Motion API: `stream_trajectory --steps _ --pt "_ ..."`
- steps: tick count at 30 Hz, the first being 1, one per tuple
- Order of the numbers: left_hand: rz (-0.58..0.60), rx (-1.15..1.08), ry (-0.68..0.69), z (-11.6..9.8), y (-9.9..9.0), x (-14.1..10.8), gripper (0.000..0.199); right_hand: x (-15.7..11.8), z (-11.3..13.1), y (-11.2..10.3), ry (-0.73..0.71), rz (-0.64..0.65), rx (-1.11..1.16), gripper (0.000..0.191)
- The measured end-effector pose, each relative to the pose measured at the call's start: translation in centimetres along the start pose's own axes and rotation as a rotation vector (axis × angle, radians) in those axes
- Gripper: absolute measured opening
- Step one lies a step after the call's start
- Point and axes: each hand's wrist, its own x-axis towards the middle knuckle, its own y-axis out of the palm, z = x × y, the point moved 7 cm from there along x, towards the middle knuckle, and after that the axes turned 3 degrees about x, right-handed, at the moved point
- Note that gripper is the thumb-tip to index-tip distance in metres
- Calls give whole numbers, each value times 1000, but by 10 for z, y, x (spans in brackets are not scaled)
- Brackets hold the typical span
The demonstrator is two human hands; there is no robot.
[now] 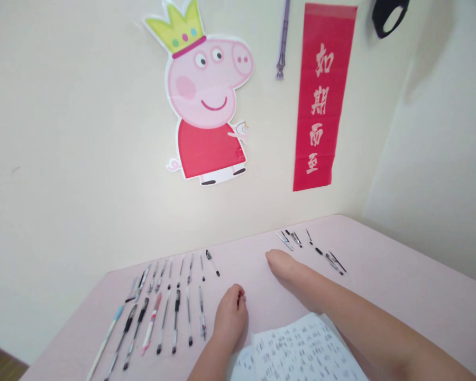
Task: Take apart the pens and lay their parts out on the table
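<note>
My left hand (pixel 230 316) rests on the pink tabletop, its fingers curled in; nothing shows in them. To its left, a clear pen with a grip (pixel 202 312) lies nearest in the front row. My right hand (pixel 281 263) reaches farther out over the table, closed, with its back to me; its fingers are mostly hidden, and I cannot see whether it holds anything. Just beyond it lie several loose pen parts (pixel 296 239). A black-capped pen (pixel 212 263) sits at the right end of the back row, between the rows and my right hand.
Handwritten paper sheets (pixel 301 349) lie under and between my forearms. Two rows of pens spread at left, including a pink pen (pixel 152 323) and a blue-ended one (pixel 106 338). More black pen parts (pixel 330 259) lie at right. The wall carries a cartoon pig cutout (pixel 210 151) and a red banner (pixel 321 116).
</note>
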Motion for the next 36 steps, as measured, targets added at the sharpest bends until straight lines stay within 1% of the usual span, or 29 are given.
stream_trajectory --steps 4,8,11,14,16,18,21,24,27,30,33,36 --pt "3 -12 -8 -1 -1 0 14 3 -11 1 14 7 0 23" --pt "5 -4 -8 -1 -1 0 14 5 -23 -2 54 -39 22 18" --pt "9 -3 -17 0 0 0 14 5 -45 -10 150 -118 47 19" --pt "16 -8 -25 0 0 0 14 5 -76 -21 299 -218 64 26" --pt "21 -10 -32 0 0 0 14 4 -95 -25 376 -255 76 26" --pt "26 -15 -41 1 0 0 14 5 -108 -25 423 -273 90 25" --pt "17 -19 -36 1 0 1 15 7 -117 -22 450 -279 115 23" --pt "15 -20 -27 2 1 1 14 8 -119 -21 438 -281 139 24" --pt "7 -20 -13 3 2 1 14 6 -119 -25 414 -280 154 25" --pt "9 -20 -13 2 1 1 14 -1 -111 -29 382 -269 159 27" --pt "13 -17 -12 1 0 0 13 -12 -90 -28 322 -231 161 27" --pt "9 -4 -6 0 -1 0 13 -30 -53 -21 232 -171 158 23"
